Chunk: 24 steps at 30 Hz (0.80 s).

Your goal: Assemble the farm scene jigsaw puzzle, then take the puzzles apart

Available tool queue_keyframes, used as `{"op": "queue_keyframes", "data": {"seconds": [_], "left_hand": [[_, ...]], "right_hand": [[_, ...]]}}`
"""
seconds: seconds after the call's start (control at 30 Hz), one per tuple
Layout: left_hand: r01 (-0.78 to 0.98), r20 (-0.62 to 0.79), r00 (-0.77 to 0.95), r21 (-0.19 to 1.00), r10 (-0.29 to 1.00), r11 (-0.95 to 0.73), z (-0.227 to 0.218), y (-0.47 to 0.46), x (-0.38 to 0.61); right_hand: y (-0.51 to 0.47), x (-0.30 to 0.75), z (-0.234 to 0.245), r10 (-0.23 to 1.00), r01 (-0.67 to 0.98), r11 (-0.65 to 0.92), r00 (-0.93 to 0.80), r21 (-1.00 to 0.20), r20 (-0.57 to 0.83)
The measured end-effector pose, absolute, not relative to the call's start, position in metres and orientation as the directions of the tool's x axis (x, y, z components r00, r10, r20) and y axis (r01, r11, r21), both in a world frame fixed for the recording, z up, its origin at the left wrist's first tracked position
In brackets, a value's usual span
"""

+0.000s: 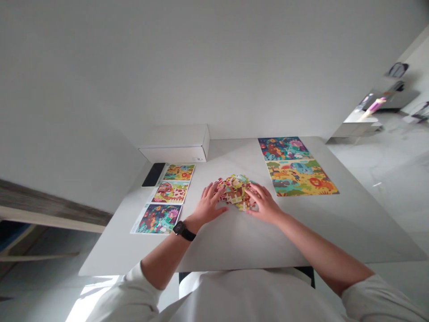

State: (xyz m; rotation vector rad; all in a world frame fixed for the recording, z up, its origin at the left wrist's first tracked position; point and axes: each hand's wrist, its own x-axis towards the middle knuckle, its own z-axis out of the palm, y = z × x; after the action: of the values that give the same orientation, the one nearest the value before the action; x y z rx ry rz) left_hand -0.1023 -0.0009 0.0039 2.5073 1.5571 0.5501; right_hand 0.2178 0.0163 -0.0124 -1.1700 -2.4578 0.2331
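A heap of colourful jigsaw puzzle pieces (235,191) lies in the middle of the table, showing red, green, yellow and brown parts. My left hand (210,205) rests against the heap's left side with its fingers spread. On the opposite side, my right hand (263,203) touches the pieces, fingers also apart. Neither hand grips a piece that I can make out. Some pieces under the fingertips are hidden. A black watch (184,230) is on my left wrist.
Left of the heap lies a sheet with three printed pictures (170,192), a black phone (154,174) beside it. A white box (174,145) stands against the wall. Two puzzle pictures (300,176) lie at the right of the white table (234,246).
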Motion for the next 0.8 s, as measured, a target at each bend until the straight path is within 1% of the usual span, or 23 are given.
{"op": "queue_keyframes", "data": {"seconds": [0.1,0.17,0.37,0.47,0.63,0.8], "left_hand": [[0.82,0.164,0.492,0.244,0.855,-0.519,0.002,0.01,-0.096],[0.801,0.139,0.541,0.216,0.829,-0.559,0.0,0.021,-0.093],[0.735,0.13,0.63,0.219,0.765,-0.642,-0.004,0.065,-0.097],[0.714,0.142,0.648,0.229,0.748,-0.662,-0.004,0.092,-0.098],[0.721,0.148,0.638,0.23,0.756,-0.654,-0.006,0.153,-0.097],[0.716,0.159,0.64,0.232,0.751,-0.659,-0.012,0.224,-0.1]], "right_hand": [[0.02,0.214,-0.019,0.76,0.707,0.649,-0.61,-0.281,0.223],[0.027,0.211,-0.023,0.758,0.711,0.652,-0.619,-0.265,0.204],[0.065,0.209,-0.023,0.722,0.697,0.692,-0.668,-0.187,0.181],[0.094,0.207,-0.018,0.684,0.669,0.729,-0.705,-0.144,0.187],[0.162,0.205,-0.013,0.635,0.623,0.772,-0.744,-0.126,0.207],[0.234,0.204,-0.015,0.633,0.625,0.773,-0.748,-0.11,0.201]]}}
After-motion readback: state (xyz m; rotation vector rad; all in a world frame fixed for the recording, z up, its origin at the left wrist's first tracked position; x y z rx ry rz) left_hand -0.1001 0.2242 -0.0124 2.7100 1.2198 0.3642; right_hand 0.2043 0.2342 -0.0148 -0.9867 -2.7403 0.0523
